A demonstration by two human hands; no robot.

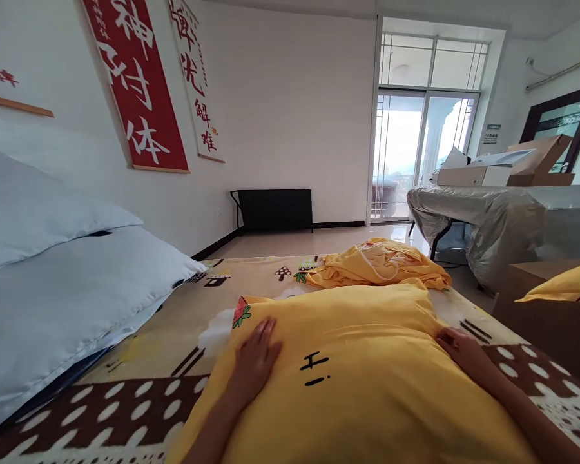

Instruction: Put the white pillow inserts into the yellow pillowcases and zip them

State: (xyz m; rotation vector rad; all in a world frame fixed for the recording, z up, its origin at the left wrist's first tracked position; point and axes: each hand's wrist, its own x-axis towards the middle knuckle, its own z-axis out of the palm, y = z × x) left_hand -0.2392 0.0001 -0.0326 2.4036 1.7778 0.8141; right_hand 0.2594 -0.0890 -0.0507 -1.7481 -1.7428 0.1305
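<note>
A plump yellow pillow [367,380] with a black "Hi" print and a strawberry at its far left corner lies in front of me. My left hand [256,357] rests on top of its left side, open, with the fingers stretched toward the far edge. At the pillow's right side, my right hand [465,353] touches the edge with slightly bent fingers, and no grip shows. Just beyond the pillow is a crumpled heap of yellow fabric [372,263] with pale trim.
White pillows [91,296] are stacked at left. A patterned blanket [251,277] spreads beneath everything. On the right, a plastic-covered table [483,206] carries boxes, and another yellow item [570,283] lies on a brown box [531,316]. A black panel [275,209] leans at the wall.
</note>
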